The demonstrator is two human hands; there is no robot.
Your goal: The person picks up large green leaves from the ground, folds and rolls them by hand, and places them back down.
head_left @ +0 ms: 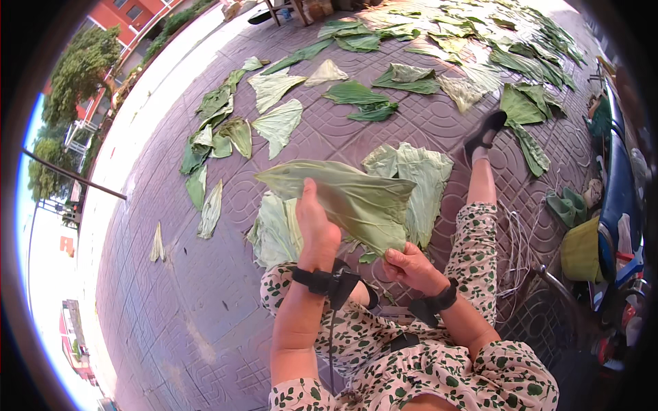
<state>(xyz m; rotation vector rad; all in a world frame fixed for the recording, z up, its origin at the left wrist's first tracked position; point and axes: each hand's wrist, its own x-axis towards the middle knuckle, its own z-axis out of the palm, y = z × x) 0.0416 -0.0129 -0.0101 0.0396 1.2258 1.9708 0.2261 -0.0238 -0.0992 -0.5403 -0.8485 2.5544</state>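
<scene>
Patterned paving (178, 294) lies beneath a broad green leaf (353, 198), held up in the air. It looks light, limp and likely to tear, so a corner seems the safest hold. The right hand (415, 268) pinches its near corner; the left hand's (319, 231) grip is unclear.

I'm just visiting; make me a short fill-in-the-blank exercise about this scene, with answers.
1. The right hand pinches one corner of a large green ____.
2. Black straps circle both of the person's ____.
3. The outstretched leg ends in a black ____.

Missing words: leaf; wrists; shoe.
</scene>
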